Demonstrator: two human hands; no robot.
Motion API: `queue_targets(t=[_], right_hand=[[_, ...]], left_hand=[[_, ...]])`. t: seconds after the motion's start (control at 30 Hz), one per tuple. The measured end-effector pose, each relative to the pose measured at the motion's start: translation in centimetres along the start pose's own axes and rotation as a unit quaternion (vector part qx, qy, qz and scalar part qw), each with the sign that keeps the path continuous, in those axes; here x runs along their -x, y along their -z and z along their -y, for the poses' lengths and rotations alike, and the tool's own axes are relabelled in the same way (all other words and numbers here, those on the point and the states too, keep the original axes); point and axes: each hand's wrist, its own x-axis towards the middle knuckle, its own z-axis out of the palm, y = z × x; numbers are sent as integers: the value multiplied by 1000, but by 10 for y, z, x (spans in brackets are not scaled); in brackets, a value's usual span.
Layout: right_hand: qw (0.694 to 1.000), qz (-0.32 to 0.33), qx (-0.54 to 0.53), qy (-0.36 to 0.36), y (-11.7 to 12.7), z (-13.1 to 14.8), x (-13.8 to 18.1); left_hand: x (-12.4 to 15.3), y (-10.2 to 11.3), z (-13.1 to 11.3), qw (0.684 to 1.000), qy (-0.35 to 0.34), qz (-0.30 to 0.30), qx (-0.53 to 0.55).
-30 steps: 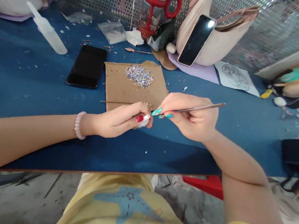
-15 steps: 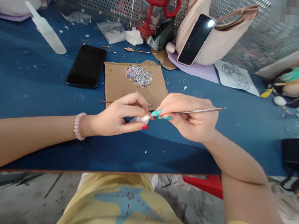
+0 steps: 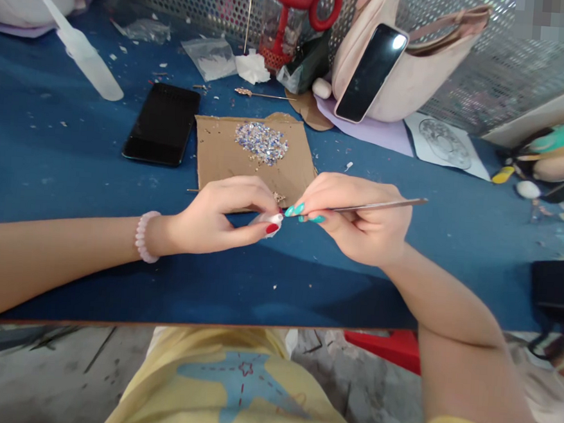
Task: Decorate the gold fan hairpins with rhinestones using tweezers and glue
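Note:
My left hand point(image 3: 218, 217) pinches a small white piece point(image 3: 268, 221) between thumb and fingers, just above the blue table point(image 3: 49, 150). My right hand point(image 3: 358, 220) is closed on a thin metal pick point(image 3: 383, 204), whose tip points left toward the white piece. Both hands meet at the near edge of a brown cardboard sheet point(image 3: 228, 153). A heap of tiny sparkling rhinestones point(image 3: 261, 142) lies on the far half of the cardboard.
A black phone point(image 3: 162, 123) lies left of the cardboard, a frosted plastic bottle point(image 3: 87, 56) beyond it. A pink bag point(image 3: 417, 73) with a second phone point(image 3: 371, 73) leaning on it stands at the back. Printed paper point(image 3: 444, 145) and a black box point(image 3: 554, 288) lie to the right.
My left fingers have turned the white piece, with the thumb now underneath and the fingers arched over it. The right hand and pick stay almost still.

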Motion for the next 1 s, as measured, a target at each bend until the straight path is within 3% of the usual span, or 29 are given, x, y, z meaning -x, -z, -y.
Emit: queue_targets(t=[0.67, 1.0], right_hand=[[1000, 0, -12, -3, -1, 1, 0], [1000, 2, -14, -14, 0, 0, -1]], left_hand=[[4, 0, 2, 999, -9, 44, 31], [3, -2, 3, 999, 25, 23, 41]])
